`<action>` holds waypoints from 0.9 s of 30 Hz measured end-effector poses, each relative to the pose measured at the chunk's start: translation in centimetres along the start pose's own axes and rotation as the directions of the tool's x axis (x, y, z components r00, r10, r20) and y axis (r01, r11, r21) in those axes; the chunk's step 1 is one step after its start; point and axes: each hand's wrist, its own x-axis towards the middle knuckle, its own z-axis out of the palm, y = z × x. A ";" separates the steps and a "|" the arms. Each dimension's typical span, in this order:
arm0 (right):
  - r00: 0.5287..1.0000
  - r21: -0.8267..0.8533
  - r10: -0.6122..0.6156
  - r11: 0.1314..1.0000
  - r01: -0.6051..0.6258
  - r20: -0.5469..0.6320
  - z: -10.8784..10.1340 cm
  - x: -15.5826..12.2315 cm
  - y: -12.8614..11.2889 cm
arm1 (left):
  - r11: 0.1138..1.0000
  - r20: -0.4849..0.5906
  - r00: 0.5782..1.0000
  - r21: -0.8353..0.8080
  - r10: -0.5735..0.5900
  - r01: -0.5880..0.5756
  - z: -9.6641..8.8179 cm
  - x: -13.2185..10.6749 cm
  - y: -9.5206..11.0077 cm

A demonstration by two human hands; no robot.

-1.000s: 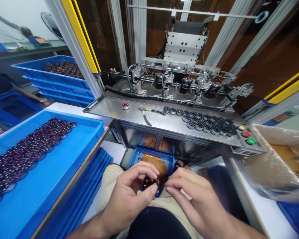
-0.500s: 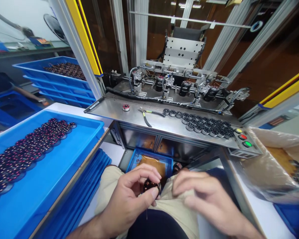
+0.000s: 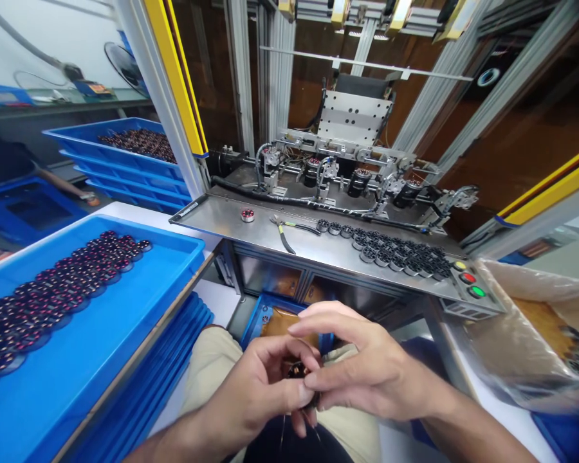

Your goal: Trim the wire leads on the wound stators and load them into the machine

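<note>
My left hand [image 3: 255, 392] grips a small wound motor stator [image 3: 296, 371] with dark copper windings, and its fingers cover much of the part. My right hand [image 3: 367, 366] has come over from the right, and its thumb and fingers close on the stator's edge. Thin wire leads [image 3: 283, 434] hang below the hands. Both hands are above my khaki-clad lap [image 3: 212, 366]. The stator's underside is hidden by my fingers.
A blue tray [image 3: 101, 257] holds rows of stators at my left, with a stacked tray set [image 3: 125, 154] behind. A steel shelf [image 3: 212, 215] ahead carries pliers [image 3: 282, 231] and several stator cores [image 3: 390, 257] before a winding machine [image 3: 352, 167]. A plastic-lined box [image 3: 535, 321] stands right.
My right hand has moved up from my lap to the stator and closed on it. The view has shifted slightly, so the shelf and trays sit a little further right and lower.
</note>
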 end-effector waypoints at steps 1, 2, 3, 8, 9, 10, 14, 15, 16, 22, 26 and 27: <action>1.000 -0.005 -0.001 1.000 0.001 -0.006 0.0 0.0 0.0 | 1.000 0.000 1.000 -0.003 -0.005 0.005 0.0 0.0 0.0; 1.000 -0.011 0.004 1.000 -0.005 -0.012 0.1 -0.1 0.0 | 1.000 -0.002 1.000 -0.008 -0.014 0.013 0.1 -0.1 0.1; 1.000 -0.017 0.010 1.000 -0.011 -0.027 0.2 -0.3 0.0 | 1.000 -0.008 1.000 -0.013 -0.022 0.022 0.2 0.0 0.1; 0.981 -0.119 0.030 0.992 -0.053 -0.190 1.3 -1.1 -0.5 | 0.999 -0.015 1.000 -0.044 -0.009 0.008 0.3 0.3 0.7; 0.974 -0.138 0.043 0.988 -0.076 -0.223 1.6 -1.3 -0.6 | 0.999 -0.007 1.000 -0.047 0.001 -0.001 0.3 0.3 0.8; 0.969 -0.153 0.049 0.984 -0.088 -0.243 1.9 -1.4 -0.7 | 0.999 0.002 1.000 -0.048 0.013 -0.013 0.3 0.4 0.9; 0.946 -0.241 -0.075 0.970 -0.004 -0.315 3.0 -1.7 -1.1 | 0.987 0.002 0.988 0.047 0.151 -0.151 0.4 0.1 1.0; 0.937 -0.273 -0.109 0.962 0.015 -0.332 3.2 -1.7 -1.2 | 0.973 -0.008 0.978 0.098 0.209 -0.208 0.5 0.0 1.0; 0.929 -0.300 -0.126 0.954 0.016 -0.349 3.4 -1.7 -1.3 | 0.953 -0.018 0.963 0.152 0.270 -0.264 0.7 -0.2 1.0; 0.884 -0.344 -0.125 0.938 -0.042 -0.450 4.4 -1.1 -2.0 | 0.673 -0.019 0.782 0.522 0.623 -0.524 1.3 -0.6 1.2; 0.855 -0.322 -0.091 0.942 -0.092 -0.510 5.4 -0.9 -2.1 | 0.612 0.003 0.757 0.587 0.653 -0.530 0.9 -0.6 1.1; 0.849 -0.292 -0.042 0.947 -0.134 -0.527 5.7 -0.9 -2.1 | 0.608 0.001 0.755 0.592 0.656 -0.529 0.9 -0.6 1.0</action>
